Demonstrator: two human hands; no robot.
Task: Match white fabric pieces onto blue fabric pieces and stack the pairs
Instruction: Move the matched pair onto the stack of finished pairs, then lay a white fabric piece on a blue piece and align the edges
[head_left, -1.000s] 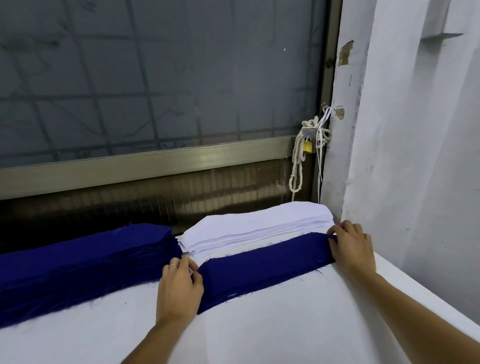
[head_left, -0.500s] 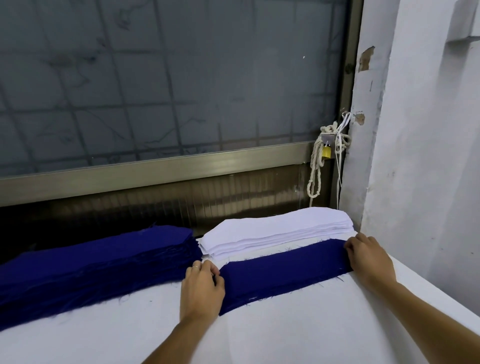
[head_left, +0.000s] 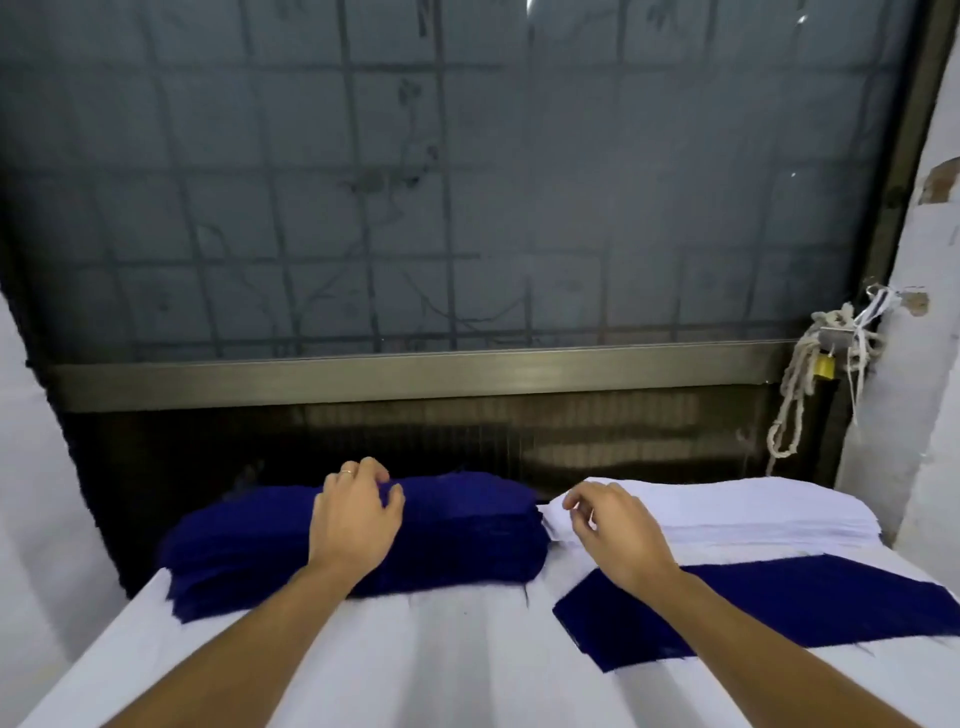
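A: Where do the fabrics lie?

B: The blue stack (head_left: 467, 530) sits along the far edge of the counter (head_left: 441, 665), left of its middle. The white stack (head_left: 727, 509) lies at the far right corner, its left end just beside the blue stack's right end. A single blue piece (head_left: 779, 603) lies flat toward the right edge, on the near side of the white stack.

A: And the hands?

B: The left hand (head_left: 356, 519) rests on top of the blue stack, fingers bent toward its far side, with a ring (head_left: 347, 472) on one finger. Whether its grip is clamped on a layer or apart, I cannot tell.

A: The right one?

B: The right hand (head_left: 618, 530) reaches over the left end of the single blue piece. Its grip is together, thumb and forefinger pinching the corner of the top white piece (head_left: 553, 514) at the white stack's left end.

A: Anything behind?

B: A rope (head_left: 795, 395) and a padlock (head_left: 825, 367) hang by the wall past the far right corner.
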